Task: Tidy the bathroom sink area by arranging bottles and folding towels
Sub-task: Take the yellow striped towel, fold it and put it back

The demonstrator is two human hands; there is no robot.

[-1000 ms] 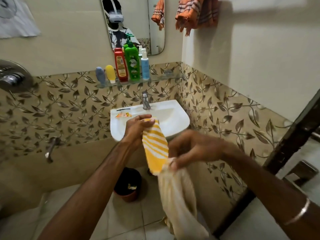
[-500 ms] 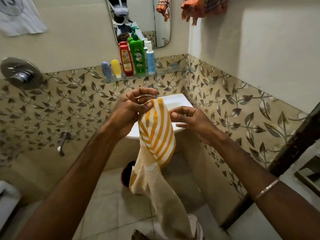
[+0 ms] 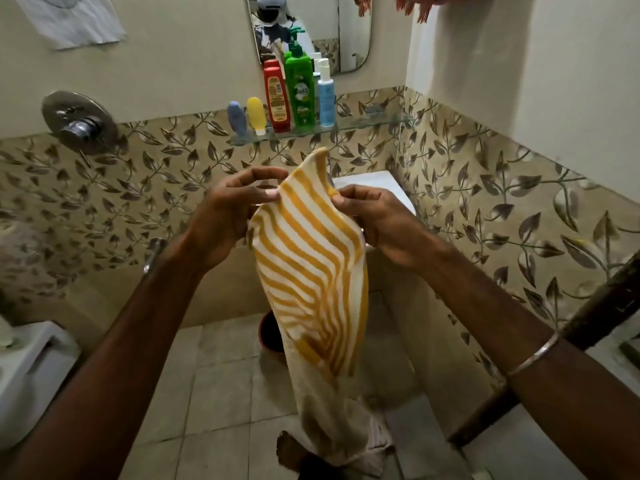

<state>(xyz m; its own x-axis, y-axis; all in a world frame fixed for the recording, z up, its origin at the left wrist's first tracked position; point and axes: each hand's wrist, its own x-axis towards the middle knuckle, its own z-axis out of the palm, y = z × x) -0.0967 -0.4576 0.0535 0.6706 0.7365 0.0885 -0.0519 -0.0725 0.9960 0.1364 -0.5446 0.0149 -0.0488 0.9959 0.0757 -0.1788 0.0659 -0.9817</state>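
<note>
A yellow-and-white striped towel (image 3: 311,268) hangs in front of me, its plain cream lower part reaching down toward the floor. My left hand (image 3: 228,213) pinches its upper left edge between thumb and fingers. My right hand (image 3: 374,216) pinches the upper right edge, so the top is spread between both hands. Behind the towel the white sink (image 3: 374,183) is mostly hidden. On the glass shelf (image 3: 363,124) above it stand a blue tube (image 3: 236,117), a yellow tube (image 3: 256,114), a red bottle (image 3: 276,95), a green pump bottle (image 3: 300,88) and a light blue spray bottle (image 3: 325,93).
A mirror (image 3: 349,29) hangs above the shelf. A shower valve (image 3: 78,123) sits on the left wall, and a white toilet (image 3: 27,372) stands at the lower left. A dark bucket (image 3: 270,332) sits on the tiled floor under the sink. An orange towel (image 3: 420,5) hangs top right.
My right hand took hold of the towel's upper right edge, and both hands spread the top wider. The view tipped downward.
</note>
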